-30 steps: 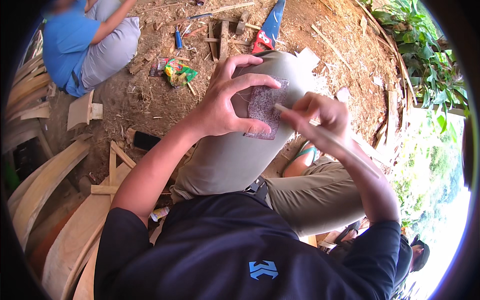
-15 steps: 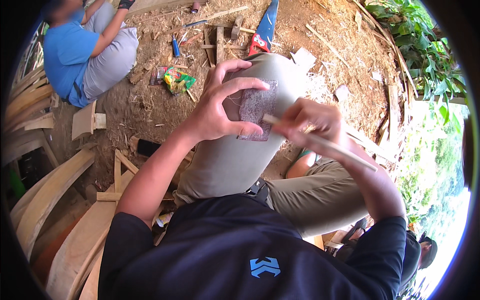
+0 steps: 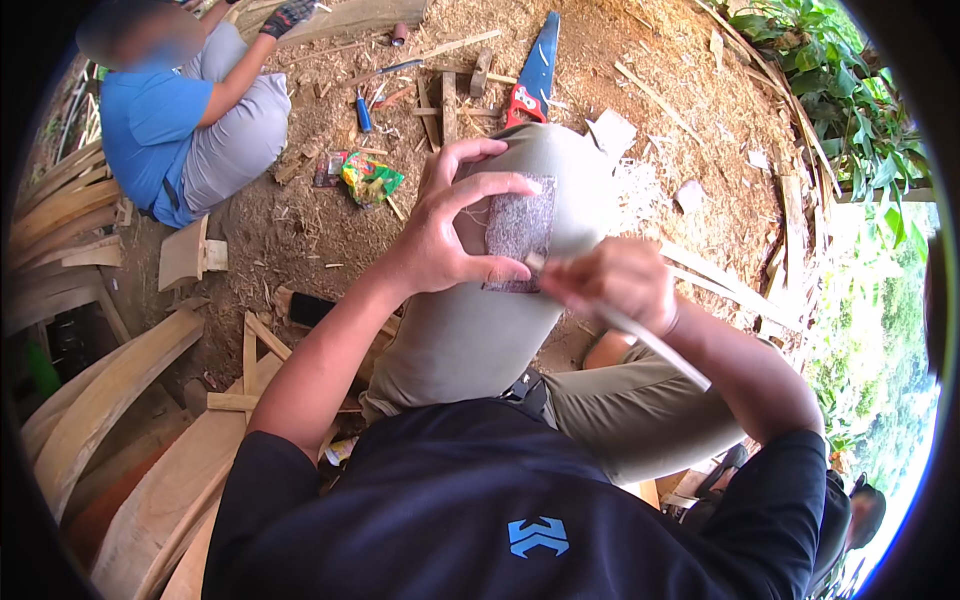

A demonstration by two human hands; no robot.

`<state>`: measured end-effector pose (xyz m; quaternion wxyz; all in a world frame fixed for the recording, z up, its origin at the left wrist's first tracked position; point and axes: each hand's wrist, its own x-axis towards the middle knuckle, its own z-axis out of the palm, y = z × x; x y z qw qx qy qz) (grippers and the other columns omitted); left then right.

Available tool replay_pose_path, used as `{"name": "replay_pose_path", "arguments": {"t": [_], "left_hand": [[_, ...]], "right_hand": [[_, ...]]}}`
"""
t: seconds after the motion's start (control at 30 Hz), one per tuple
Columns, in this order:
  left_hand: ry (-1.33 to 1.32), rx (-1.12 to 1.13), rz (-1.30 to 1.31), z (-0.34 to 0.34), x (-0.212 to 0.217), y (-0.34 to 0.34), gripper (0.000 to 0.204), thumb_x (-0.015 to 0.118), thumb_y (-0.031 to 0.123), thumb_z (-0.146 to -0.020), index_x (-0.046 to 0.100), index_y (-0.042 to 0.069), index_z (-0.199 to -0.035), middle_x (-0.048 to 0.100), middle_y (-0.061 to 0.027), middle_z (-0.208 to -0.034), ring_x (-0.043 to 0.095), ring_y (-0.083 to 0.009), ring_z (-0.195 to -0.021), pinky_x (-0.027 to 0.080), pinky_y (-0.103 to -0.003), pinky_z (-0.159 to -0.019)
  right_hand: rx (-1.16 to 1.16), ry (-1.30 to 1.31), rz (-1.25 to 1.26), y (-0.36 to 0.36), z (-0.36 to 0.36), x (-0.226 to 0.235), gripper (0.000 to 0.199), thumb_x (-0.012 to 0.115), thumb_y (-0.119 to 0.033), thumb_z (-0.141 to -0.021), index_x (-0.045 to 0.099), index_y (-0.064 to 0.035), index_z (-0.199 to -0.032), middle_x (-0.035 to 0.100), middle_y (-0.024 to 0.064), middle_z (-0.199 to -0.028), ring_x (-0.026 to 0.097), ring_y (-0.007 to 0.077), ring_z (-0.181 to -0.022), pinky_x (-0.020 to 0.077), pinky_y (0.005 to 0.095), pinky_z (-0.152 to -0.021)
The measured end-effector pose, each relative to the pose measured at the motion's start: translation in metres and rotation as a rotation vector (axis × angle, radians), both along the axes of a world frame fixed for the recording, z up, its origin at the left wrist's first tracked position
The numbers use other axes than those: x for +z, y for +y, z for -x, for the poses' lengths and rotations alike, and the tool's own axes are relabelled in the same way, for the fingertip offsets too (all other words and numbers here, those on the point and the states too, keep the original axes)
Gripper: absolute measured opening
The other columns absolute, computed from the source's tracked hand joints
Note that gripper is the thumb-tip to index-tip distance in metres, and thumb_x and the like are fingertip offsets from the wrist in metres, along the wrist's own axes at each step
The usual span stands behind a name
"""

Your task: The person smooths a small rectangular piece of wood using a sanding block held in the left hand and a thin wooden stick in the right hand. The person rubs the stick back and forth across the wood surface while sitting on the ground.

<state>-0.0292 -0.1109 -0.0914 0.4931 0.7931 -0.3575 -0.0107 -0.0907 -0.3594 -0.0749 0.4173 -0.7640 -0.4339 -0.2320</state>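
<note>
A worn, greyish-purple piece of sandpaper (image 3: 522,222) lies over the raised knee of my khaki trousers (image 3: 470,335). My left hand (image 3: 432,235) holds it there, thumb at the lower edge and fingertips near the upper part. Closed around a thin, pale wooden stick (image 3: 665,352), my right hand (image 3: 628,283) is at the sandpaper's lower right. One end of the stick meets the sandpaper close to my left thumb; the other sticks out past my wrist. Motion blurs my right fingers and the stick.
Beyond my knee lies a handsaw (image 3: 534,72) with a red handle, near a wooden mallet (image 3: 448,105) and a blue-handled tool (image 3: 363,112). A co-worker in a blue shirt (image 3: 150,120) sits at far left. Curved wooden pieces (image 3: 120,385) are stacked at left. Shavings cover the ground.
My right hand and the stick have moved toward me along the sandpaper, and the stick now slants more steeply. The left hand keeps its hold. The whole view has shifted slightly.
</note>
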Motion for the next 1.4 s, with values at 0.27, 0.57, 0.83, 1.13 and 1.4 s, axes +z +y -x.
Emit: {"name": "replay_pose_path", "arguments": {"t": [0.27, 0.57, 0.83, 1.13, 1.4], "left_hand": [[0.036, -0.007, 0.002, 0.004, 0.0, 0.001, 0.072, 0.093, 0.047, -0.059, 0.068, 0.021, -0.122, 0.044, -0.0133, -0.14, 0.039, -0.0343, -0.134, 0.031, -0.048, -0.114], [0.058, 0.002, 0.011, 0.002, -0.001, -0.002, 0.075, 0.093, 0.051, -0.058, 0.068, 0.02, -0.122, 0.043, -0.0145, -0.138, 0.039, -0.0348, -0.134, 0.031, -0.049, -0.114], [0.041, -0.011, 0.019, 0.0, -0.003, 0.0, 0.076, 0.093, 0.051, -0.058, 0.068, 0.017, -0.121, 0.042, -0.0155, -0.137, 0.04, -0.0347, -0.134, 0.033, -0.048, -0.114], [0.037, -0.016, 0.014, -0.001, 0.0, -0.001, 0.077, 0.093, 0.051, -0.057, 0.069, 0.016, -0.121, 0.041, -0.0157, -0.138, 0.04, -0.0348, -0.133, 0.034, -0.048, -0.113], [0.003, -0.028, 0.016, -0.003, -0.004, 0.0, 0.078, 0.092, 0.054, -0.057, 0.068, 0.015, -0.121, 0.042, -0.0161, -0.138, 0.041, -0.035, -0.133, 0.034, -0.048, -0.113]], "right_hand": [[0.053, -0.119, -0.06, 0.005, -0.008, -0.006, 0.028, 0.086, 0.001, -0.072, 0.059, -0.007, -0.072, 0.065, 0.0044, -0.076, 0.072, 0.0184, -0.064, 0.0563, 0.0283, -0.048], [0.025, -0.083, -0.081, -0.003, -0.021, -0.009, 0.03, 0.087, -0.001, -0.073, 0.057, -0.0071, -0.073, 0.069, 0.0079, -0.082, 0.074, 0.0195, -0.072, 0.0586, 0.0289, -0.053], [-0.043, 0.204, -0.224, 0.006, -0.009, -0.009, 0.028, 0.082, 0.005, -0.076, 0.056, -0.0047, -0.068, 0.066, 0.0099, -0.075, 0.073, 0.0203, -0.07, 0.058, 0.0306, -0.054], [-0.146, 0.2, -0.222, 0.006, -0.003, -0.005, 0.026, 0.081, 0.008, -0.076, 0.057, -0.0021, -0.069, 0.063, 0.0096, -0.072, 0.071, 0.0215, -0.067, 0.0614, 0.0308, -0.059], [-0.035, -0.015, -0.185, 0.008, -0.002, -0.009, 0.028, 0.083, 0.0, -0.076, 0.058, -0.0078, -0.066, 0.067, 0.0035, -0.073, 0.067, 0.019, -0.064, 0.0551, 0.0316, -0.052]]}}
